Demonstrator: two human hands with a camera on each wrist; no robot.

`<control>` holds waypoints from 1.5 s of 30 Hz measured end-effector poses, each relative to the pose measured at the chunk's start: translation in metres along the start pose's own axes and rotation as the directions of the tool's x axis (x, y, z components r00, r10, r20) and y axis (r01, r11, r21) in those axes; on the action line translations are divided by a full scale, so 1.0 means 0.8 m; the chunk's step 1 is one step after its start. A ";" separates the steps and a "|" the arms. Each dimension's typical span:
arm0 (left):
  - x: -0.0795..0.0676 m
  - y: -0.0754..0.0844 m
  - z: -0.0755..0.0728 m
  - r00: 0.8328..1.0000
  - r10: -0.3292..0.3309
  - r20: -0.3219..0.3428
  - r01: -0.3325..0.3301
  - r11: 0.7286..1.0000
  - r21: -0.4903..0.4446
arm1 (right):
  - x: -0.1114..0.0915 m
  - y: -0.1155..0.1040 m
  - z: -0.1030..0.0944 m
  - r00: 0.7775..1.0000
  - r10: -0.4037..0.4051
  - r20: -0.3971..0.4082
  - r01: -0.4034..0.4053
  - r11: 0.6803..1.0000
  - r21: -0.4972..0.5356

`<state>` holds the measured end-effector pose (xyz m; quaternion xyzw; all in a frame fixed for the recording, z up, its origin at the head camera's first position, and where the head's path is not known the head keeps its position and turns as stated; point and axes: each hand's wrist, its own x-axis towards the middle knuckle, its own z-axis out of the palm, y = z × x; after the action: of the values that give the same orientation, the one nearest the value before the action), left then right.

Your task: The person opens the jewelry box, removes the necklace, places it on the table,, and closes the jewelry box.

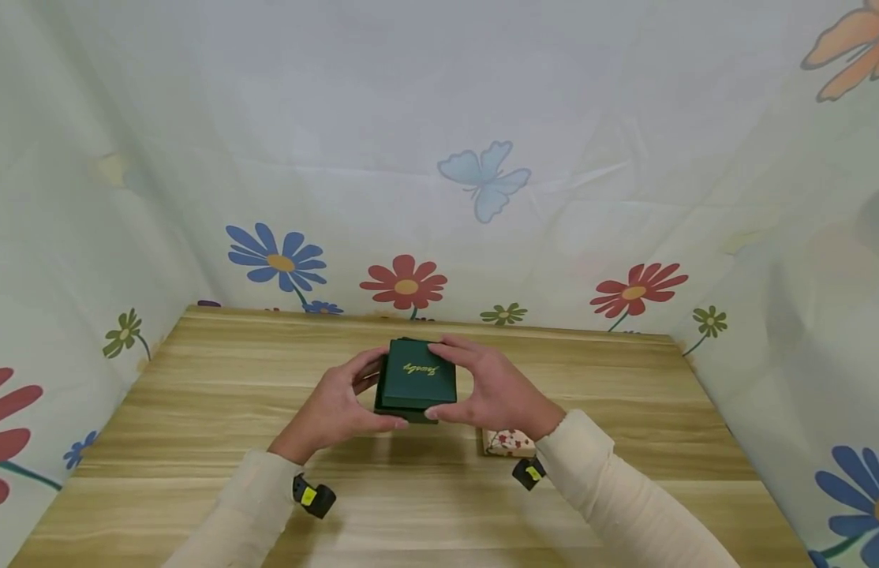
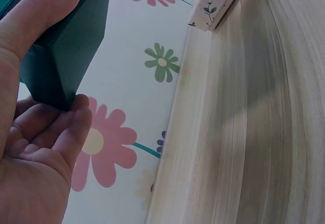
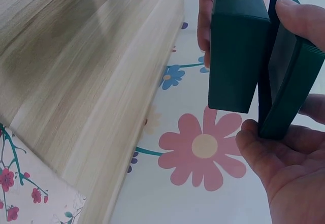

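Note:
A dark green jewelry box is held up above the table, its lid [image 1: 420,386] bearing gold script that reads upside down from here. My left hand [image 1: 333,406] grips the box base [image 3: 237,56], thumb on the near side and fingers on the far side. With thumb and fingers my right hand [image 1: 499,390] holds the lid at its edges. In the right wrist view the lid is tilted, with a gap between it and the base. The inside of the box is hidden. The left wrist view shows the base [image 2: 76,51] between thumb and fingers.
A floral-patterned box [image 1: 509,442] lies on the wooden table [image 1: 255,371], partly hidden under my right wrist. Behind the table and along both sides hangs a white cloth [image 1: 383,158] printed with flowers and a butterfly.

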<state>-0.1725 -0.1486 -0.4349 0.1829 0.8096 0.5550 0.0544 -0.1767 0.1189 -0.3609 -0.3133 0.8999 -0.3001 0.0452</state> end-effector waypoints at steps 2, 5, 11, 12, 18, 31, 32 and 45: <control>-0.001 -0.001 -0.001 1.000 -0.005 -0.003 0.005 1.000 0.005 | 0.000 0.000 -0.001 1.000 -0.007 0.000 0.007 1.000 -0.005; -0.001 -0.001 -0.002 1.000 -0.015 -0.007 0.015 1.000 0.014 | -0.001 0.000 -0.002 1.000 -0.009 0.001 0.009 1.000 -0.005; -0.002 -0.005 -0.004 1.000 -0.024 -0.009 0.024 1.000 0.007 | -0.003 0.000 -0.004 1.000 -0.002 0.001 0.002 1.000 -0.011; -0.002 -0.006 -0.004 1.000 -0.025 -0.009 0.025 1.000 0.006 | -0.003 0.000 -0.004 1.000 0.000 0.001 0.000 1.000 -0.013; -0.004 -0.008 -0.005 0.999 -0.035 -0.006 0.035 0.999 0.003 | -0.006 0.000 -0.005 1.000 0.007 0.004 -0.007 1.000 -0.018; -0.006 -0.010 -0.011 1.000 -0.022 -0.007 0.022 1.000 0.019 | -0.009 0.002 -0.009 1.000 0.007 0.005 -0.007 1.000 -0.019; -0.007 -0.011 -0.011 1.000 -0.021 -0.010 0.021 1.000 0.020 | -0.009 0.002 -0.009 1.000 0.006 0.007 -0.006 1.000 -0.022; -0.017 -0.018 -0.016 0.998 -0.039 -0.053 0.042 0.997 0.060 | -0.013 0.008 -0.007 1.000 -0.015 -0.006 0.015 0.999 -0.032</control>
<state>-0.1669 -0.1696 -0.4444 0.1535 0.8309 0.5334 0.0388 -0.1737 0.1321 -0.3611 -0.3198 0.9023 -0.2869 0.0350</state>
